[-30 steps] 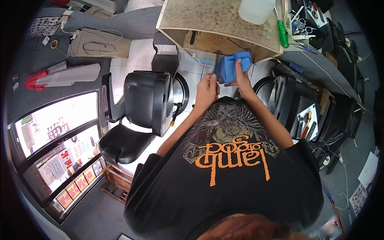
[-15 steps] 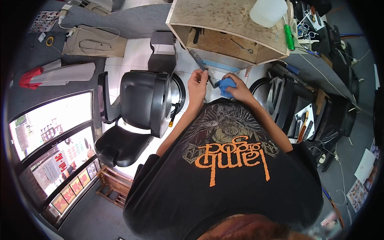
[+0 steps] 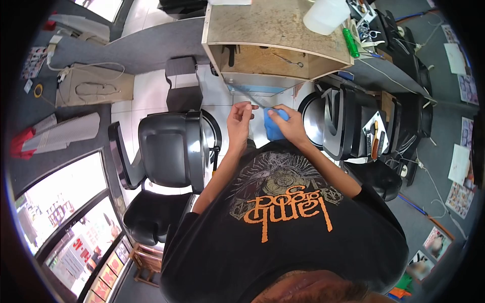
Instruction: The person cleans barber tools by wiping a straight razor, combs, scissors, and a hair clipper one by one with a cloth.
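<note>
My right hand (image 3: 288,124) is closed around a crumpled blue cloth (image 3: 273,129), thumb pressed on top. From the cloth a long, thin grey tool (image 3: 247,95) runs up and left towards the cabinet. It is blurred, and its kind is not clear. My left hand (image 3: 239,121) is beside the cloth, just below the tool. Its fingers are loosely curled and a little apart, the fingertips close to the tool, with nothing plainly gripped. The cloth hides the tool's near end.
Ahead stands a wooden cabinet (image 3: 262,30) with scissors (image 3: 289,60) on its open shelf. A white plastic container (image 3: 327,16) and a green-handled tool (image 3: 350,42) are on top. Black barber chairs stand left (image 3: 164,149) and right (image 3: 361,121). A cardboard box (image 3: 103,85) lies further left.
The view has shifted. My left fingers, which were on the dark tool, have loosened and come off it. The blue cloth now covers the tool's near end, and the tool lies at a flatter slant.
</note>
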`<state>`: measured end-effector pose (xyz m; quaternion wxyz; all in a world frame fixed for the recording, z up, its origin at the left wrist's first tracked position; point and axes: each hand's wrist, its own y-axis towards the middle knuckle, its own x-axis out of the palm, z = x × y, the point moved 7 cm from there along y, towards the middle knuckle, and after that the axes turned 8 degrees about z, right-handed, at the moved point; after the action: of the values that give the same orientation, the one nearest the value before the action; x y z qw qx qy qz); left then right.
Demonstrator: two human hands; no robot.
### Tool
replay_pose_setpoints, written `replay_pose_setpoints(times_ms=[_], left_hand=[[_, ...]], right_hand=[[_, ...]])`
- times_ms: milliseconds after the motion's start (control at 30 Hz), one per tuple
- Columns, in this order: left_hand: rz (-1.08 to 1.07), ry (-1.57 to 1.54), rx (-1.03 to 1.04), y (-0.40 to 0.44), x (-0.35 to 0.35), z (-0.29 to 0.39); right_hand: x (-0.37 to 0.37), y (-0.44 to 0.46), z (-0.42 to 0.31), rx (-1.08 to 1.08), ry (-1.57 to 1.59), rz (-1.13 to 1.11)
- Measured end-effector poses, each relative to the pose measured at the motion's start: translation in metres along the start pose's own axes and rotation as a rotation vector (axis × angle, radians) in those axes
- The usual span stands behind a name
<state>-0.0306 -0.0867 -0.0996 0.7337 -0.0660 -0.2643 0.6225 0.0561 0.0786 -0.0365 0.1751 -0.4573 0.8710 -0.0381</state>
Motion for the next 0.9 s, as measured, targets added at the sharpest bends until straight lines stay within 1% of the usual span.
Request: replay_pose_setpoints(times_ms=[33, 67, 100, 133, 167, 200, 233, 267, 300, 333, 367, 400, 433, 500, 600, 633, 700, 733, 833, 867, 900], left_hand=[[-0.009, 0.026, -0.006, 0.0, -0.003, 0.001], [-0.015, 0.052, -0.008, 0.001, -0.008, 0.001], [-0.018, 0.076, -0.008, 0.003, -0.013, 0.001], [0.018, 0.156, 0.014, 0.009, -0.029, -0.006], [0.07, 0.29, 0.106, 0.018, -0.051, -0.018], [0.174, 0.398, 0.198, 0.032, -0.082, -0.037], [0.27, 0.501, 0.274, 0.033, -0.101, -0.033], [0.347, 0.577, 0.379, 0.04, -0.132, -0.046], [0.463, 0.732, 0.383, 0.037, -0.152, -0.043], [0.498, 0.88, 0.507, 0.038, -0.177, -0.048], [0.559, 1.017, 0.48, 0.035, -0.191, -0.042], [0.623, 1.159, 0.476, 0.032, -0.213, -0.049], [0.692, 1.23, 0.422, 0.022, -0.219, -0.05], [0.839, 1.362, 0.314, 0.007, -0.229, -0.047], [0.759, 1.552, 0.161, 0.008, -0.26, -0.091], [0.684, 1.601, 0.166, 0.008, -0.258, -0.093], [0.706, 1.57, 0.136, 0.011, -0.261, -0.099], [0.72, 1.497, 0.097, 0.015, -0.267, -0.102], [0.768, 1.512, 0.103, 0.014, -0.28, -0.111], [0.751, 1.467, -0.028, 0.013, -0.283, -0.119], [0.73, 1.485, -0.054, 0.016, -0.279, -0.121]], right_hand=[[-0.012, 0.001, -0.005, -0.029, 0.008, 0.077], [-0.036, 0.003, -0.014, -0.095, -0.074, 0.189], [-0.064, 0.009, -0.012, -0.081, -0.031, 0.211], [-0.097, 0.004, -0.064, -0.228, -0.063, 0.299], [-0.136, 0.006, -0.086, -0.332, -0.138, 0.377], [-0.179, 0.008, -0.102, -0.37, -0.199, 0.51], [-0.22, 0.005, -0.124, -0.389, -0.238, 0.624], [-0.254, 0.001, -0.149, -0.401, -0.327, 0.68], [-0.29, 0.001, -0.162, -0.403, -0.41, 0.654], [-0.319, -0.002, -0.171, -0.372, -0.406, 0.684], [-0.335, -0.005, -0.188, -0.426, -0.438, 0.719], [-0.353, -0.002, -0.196, -0.409, -0.44, 0.753], [-0.367, 0.002, -0.199, -0.33, -0.449, 0.773], [-0.368, 0.017, -0.217, -0.449, -0.527, 0.786], [-0.356, 0.046, -0.233, -0.464, -0.697, 0.68], [-0.349, 0.055, -0.239, -0.484, -0.741, 0.644], [-0.336, 0.071, -0.248, -0.517, -0.834, 0.571], [-0.332, 0.084, -0.247, -0.527, -0.869, 0.485], [-0.319, 0.117, -0.245, -0.52, -1.016, 0.326], [-0.312, 0.124, -0.245, -0.536, -1.039, 0.301], [-0.306, 0.133, -0.244, -0.495, -1.119, 0.276]])
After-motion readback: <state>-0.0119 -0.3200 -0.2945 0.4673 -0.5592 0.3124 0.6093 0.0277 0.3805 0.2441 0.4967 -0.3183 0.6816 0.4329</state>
